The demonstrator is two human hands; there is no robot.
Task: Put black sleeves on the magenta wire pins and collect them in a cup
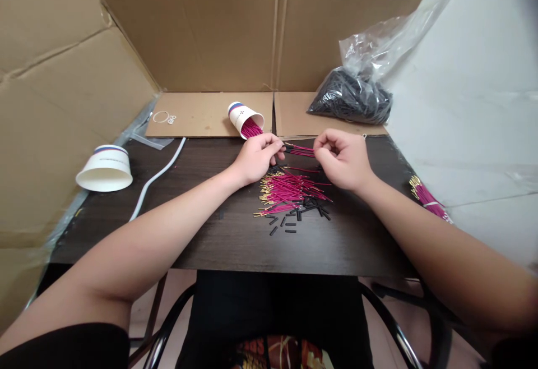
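A few magenta wires [301, 151] with black sleeves near their left ends stretch between my two hands, above the dark table [235, 240]. My left hand [259, 157] is closed in a pinch at the sleeved end, where a gold tip shows. Bent fingers of my right hand [342, 158] close on the other end of the wires; the exact contact is hidden. Just below my hands lies a loose pile of magenta wires [290, 190], gold terminals mostly to the left. Short black sleeves [291, 224] are scattered along its near side.
A tipped paper cup [239, 112] holds more wires at the back. Behind my right hand sits a plastic bag of black pieces [353, 97]. Another cup [105, 168] and a white cable [159, 174] lie left; a banded wire bundle [429, 199] lies right. Cardboard walls [202, 27] enclose the table.
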